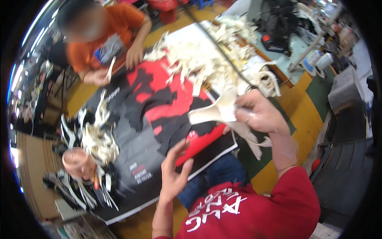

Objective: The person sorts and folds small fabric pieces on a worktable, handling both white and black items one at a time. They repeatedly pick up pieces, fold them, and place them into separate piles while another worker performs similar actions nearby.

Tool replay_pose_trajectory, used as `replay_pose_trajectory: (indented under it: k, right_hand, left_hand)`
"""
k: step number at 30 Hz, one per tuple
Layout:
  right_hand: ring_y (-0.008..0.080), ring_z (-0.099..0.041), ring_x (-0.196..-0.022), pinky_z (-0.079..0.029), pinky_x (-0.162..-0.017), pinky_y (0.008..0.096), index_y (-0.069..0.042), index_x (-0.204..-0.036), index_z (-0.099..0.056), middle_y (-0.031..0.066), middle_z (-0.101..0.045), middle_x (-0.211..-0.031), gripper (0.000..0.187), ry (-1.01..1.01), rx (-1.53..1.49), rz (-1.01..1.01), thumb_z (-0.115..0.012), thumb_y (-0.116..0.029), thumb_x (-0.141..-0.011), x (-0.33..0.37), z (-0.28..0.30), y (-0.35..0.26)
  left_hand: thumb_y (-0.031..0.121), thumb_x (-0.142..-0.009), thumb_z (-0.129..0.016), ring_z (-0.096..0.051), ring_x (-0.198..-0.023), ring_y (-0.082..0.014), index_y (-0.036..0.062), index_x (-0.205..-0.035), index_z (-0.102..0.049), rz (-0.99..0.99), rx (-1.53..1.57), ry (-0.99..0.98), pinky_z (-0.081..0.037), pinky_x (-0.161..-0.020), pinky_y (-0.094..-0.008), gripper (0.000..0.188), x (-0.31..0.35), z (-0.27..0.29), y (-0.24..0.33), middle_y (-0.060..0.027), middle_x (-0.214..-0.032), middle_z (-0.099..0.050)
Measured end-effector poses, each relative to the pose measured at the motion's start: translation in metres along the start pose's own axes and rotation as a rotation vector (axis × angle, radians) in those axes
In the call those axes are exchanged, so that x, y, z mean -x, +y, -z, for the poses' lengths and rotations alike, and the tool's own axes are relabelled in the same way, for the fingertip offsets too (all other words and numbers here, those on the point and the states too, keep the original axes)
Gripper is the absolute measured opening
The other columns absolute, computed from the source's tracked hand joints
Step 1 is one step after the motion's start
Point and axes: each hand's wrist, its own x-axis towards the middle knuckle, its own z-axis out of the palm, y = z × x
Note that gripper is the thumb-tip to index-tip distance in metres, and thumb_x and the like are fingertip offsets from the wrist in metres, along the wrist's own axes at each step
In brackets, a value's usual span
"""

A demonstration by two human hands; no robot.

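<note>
My right hand [260, 113] is closed on a cream cut piece [213, 113] of soft sheet material with curved edges, held up over the table's near right edge. Part of it hangs below my fingers. My left hand [175, 171] is open above the near table edge, thumb and fingers apart, holding nothing. Several dark grey cut pieces [165, 129] lie flat just beyond it on a red and black printed sheet [149, 159]. A large heap of similar cream pieces [191, 59] is spread across the far side.
Across the table, a co-worker in an orange shirt [119, 22] holds a thin cream strip [110, 69]. At the left stand a pink basket [77, 161] and a pile of cream strips [99, 143]. A thin dark cable [223, 51] crosses the view. Thread spools [318, 61] are at the right.
</note>
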Motion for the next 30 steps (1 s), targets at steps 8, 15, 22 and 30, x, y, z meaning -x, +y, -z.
replay_pose_trajectory:
  k: [8,15,22,30]
  right_hand:
    - [0.0088,-0.065,-0.061,-0.048,-0.054,0.0226,0.005,-0.102,-0.071,0.0059,-0.069,-0.074,0.036,-0.397,-0.562,-0.325,-0.059,-0.028,-0.101,-0.039,-0.104,0.032]
    - [0.0117,-0.067,-0.081,-0.052,-0.069,0.0245,0.002,-0.121,-0.065,0.0074,-0.068,-0.093,0.033,-0.213,-0.331,-0.125,-0.057,-0.023,-0.102,-0.038,-0.114,0.052]
    - [0.0112,-0.061,-0.082,-0.049,-0.073,0.0246,0.000,-0.116,-0.060,0.0104,-0.066,-0.098,0.027,-0.061,-0.474,0.069,-0.046,-0.022,-0.107,-0.011,-0.115,0.066]
    - [0.0094,-0.049,-0.058,-0.039,-0.054,0.0243,-0.002,-0.091,-0.058,0.0066,-0.058,-0.069,0.028,-0.174,-0.629,-0.170,-0.046,-0.023,-0.105,0.002,-0.085,0.065]
  left_hand:
    - [0.017,-0.099,-0.062,-0.062,-0.079,-0.0080,-0.0070,-0.120,-0.062,0.184,0.399,0.279,-0.050,-0.069,-0.0218,0.032,0.004,0.013,-0.005,-0.0094,-0.100,-0.069]
    - [0.017,-0.099,-0.062,-0.067,-0.076,-0.0135,-0.0082,-0.107,-0.067,0.301,0.439,0.321,-0.056,-0.071,-0.0261,0.027,0.011,0.019,-0.017,-0.0121,-0.089,-0.071]
    - [0.018,-0.100,-0.062,-0.068,-0.076,-0.0141,-0.0093,-0.110,-0.065,0.333,0.502,0.360,-0.058,-0.073,-0.0273,0.030,0.017,0.019,-0.024,-0.0132,-0.093,-0.071]
    - [0.018,-0.099,-0.063,-0.069,-0.075,-0.0142,-0.0079,-0.110,-0.065,0.325,0.479,0.466,-0.059,-0.071,-0.0269,0.028,0.029,0.027,-0.026,-0.0118,-0.092,-0.071]
